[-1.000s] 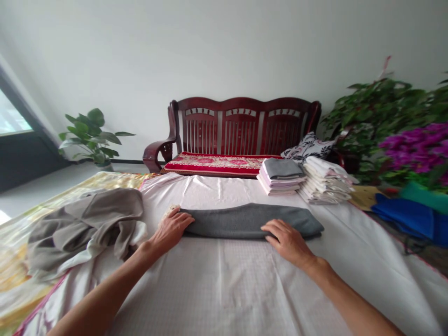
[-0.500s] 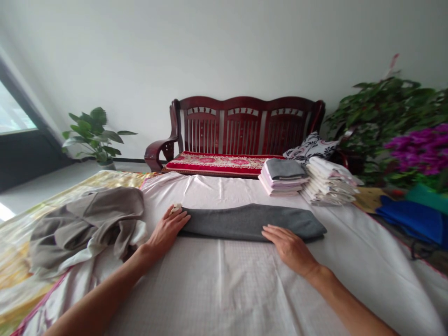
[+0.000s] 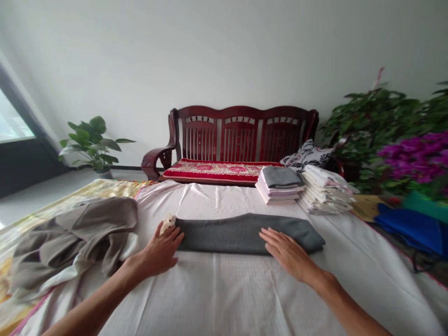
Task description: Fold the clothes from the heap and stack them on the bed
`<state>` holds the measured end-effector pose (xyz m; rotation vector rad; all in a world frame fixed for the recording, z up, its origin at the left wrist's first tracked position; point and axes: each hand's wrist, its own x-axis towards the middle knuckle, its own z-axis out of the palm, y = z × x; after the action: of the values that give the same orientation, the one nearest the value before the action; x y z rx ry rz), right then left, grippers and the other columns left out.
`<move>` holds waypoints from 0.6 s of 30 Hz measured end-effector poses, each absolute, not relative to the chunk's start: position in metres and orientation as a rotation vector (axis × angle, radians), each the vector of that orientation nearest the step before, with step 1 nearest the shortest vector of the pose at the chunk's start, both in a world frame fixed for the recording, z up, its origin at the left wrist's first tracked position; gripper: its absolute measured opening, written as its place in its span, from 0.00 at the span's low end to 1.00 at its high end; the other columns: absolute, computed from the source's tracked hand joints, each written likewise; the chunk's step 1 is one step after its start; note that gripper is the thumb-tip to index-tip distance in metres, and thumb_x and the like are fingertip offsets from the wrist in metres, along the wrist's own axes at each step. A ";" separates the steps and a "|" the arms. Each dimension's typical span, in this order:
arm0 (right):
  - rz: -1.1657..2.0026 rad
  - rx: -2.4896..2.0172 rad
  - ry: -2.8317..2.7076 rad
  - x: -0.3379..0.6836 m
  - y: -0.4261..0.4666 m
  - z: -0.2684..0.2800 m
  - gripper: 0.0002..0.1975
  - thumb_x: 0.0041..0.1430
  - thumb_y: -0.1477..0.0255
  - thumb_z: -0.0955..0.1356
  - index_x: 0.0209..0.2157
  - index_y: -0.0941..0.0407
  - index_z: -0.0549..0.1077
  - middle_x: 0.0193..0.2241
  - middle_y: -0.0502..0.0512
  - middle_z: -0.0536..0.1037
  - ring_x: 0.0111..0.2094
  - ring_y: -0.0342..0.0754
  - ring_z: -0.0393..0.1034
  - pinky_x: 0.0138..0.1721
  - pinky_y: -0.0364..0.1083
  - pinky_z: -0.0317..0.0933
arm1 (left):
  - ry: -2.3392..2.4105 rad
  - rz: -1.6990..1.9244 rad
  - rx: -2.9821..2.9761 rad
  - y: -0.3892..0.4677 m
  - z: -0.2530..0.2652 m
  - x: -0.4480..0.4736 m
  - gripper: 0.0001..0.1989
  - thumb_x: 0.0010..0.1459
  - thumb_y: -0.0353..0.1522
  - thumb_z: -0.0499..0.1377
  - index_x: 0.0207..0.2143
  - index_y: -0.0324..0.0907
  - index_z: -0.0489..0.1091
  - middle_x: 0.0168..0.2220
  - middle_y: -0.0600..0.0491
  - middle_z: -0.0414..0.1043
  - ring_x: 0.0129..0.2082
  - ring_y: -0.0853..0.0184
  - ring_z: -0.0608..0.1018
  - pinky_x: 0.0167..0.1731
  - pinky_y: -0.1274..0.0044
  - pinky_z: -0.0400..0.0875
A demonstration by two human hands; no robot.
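My left hand [image 3: 161, 249] lies open, fingers on the left end of a folded gray garment [image 3: 220, 233], beside cream trim [image 3: 168, 222]. My right hand [image 3: 289, 252], flat, gripping nothing, touches its right half, mid-bench [image 3: 210, 298]. Rumpled taupe cloth [image 3: 87, 228] lies toward the left edge; a gray-topped stack [image 3: 280, 190] and white stack [image 3: 324, 193] near the far right corner.

Long folded cloth bundle [image 3: 220, 234] was plain dark grey, its bunched end [image 3: 169, 222] cream. Broad cloth sheet [image 3: 210, 294] looked pinkish white to me, faintly checked. Flat fabric bench pad [image 3: 214, 170] was red, flowered cream and pink.
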<state>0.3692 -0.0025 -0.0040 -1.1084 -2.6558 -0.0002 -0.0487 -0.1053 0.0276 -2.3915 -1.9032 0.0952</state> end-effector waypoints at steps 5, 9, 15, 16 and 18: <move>-0.296 -1.432 -2.342 0.387 0.041 0.014 0.21 0.69 0.67 0.55 0.47 0.55 0.77 0.48 0.60 0.80 0.53 0.56 0.71 0.55 0.55 0.62 | -1.930 -0.331 -2.514 -0.071 0.062 0.005 0.12 0.63 0.34 0.55 0.42 0.46 0.78 0.42 0.52 0.80 0.49 0.59 0.78 0.65 0.57 0.50; -0.527 -1.627 -2.149 0.392 0.060 0.000 0.21 0.66 0.68 0.58 0.54 0.58 0.72 0.55 0.63 0.75 0.59 0.60 0.64 0.59 0.59 0.55 | -2.062 -0.712 -2.582 -0.016 0.062 0.066 0.14 0.63 0.32 0.53 0.46 0.44 0.77 0.46 0.51 0.79 0.47 0.64 0.79 0.51 0.75 0.69; -0.528 -1.688 -2.103 0.400 0.059 -0.031 0.20 0.67 0.68 0.58 0.55 0.58 0.71 0.55 0.62 0.76 0.61 0.59 0.61 0.64 0.59 0.47 | -2.297 -0.502 -2.500 0.045 0.051 0.124 0.17 0.58 0.35 0.58 0.49 0.43 0.77 0.49 0.46 0.79 0.52 0.56 0.77 0.53 0.69 0.68; -0.527 -1.678 -2.103 0.401 0.059 -0.032 0.20 0.67 0.69 0.59 0.54 0.58 0.72 0.55 0.61 0.76 0.61 0.59 0.61 0.64 0.58 0.47 | -2.340 -0.455 -2.489 0.051 0.051 0.128 0.16 0.58 0.36 0.58 0.46 0.42 0.78 0.46 0.45 0.80 0.50 0.54 0.78 0.51 0.68 0.69; -0.526 -1.657 -2.104 0.402 0.059 -0.032 0.19 0.66 0.70 0.59 0.53 0.58 0.72 0.54 0.61 0.76 0.60 0.58 0.62 0.64 0.58 0.47 | -2.409 -0.379 -2.474 0.060 0.050 0.134 0.16 0.58 0.39 0.57 0.42 0.42 0.79 0.43 0.44 0.81 0.48 0.52 0.80 0.49 0.66 0.70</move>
<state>0.4024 0.0590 -0.0321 -1.6571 -2.1042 -0.5259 0.1341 0.0602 0.0505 -2.4740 -2.4091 -0.3793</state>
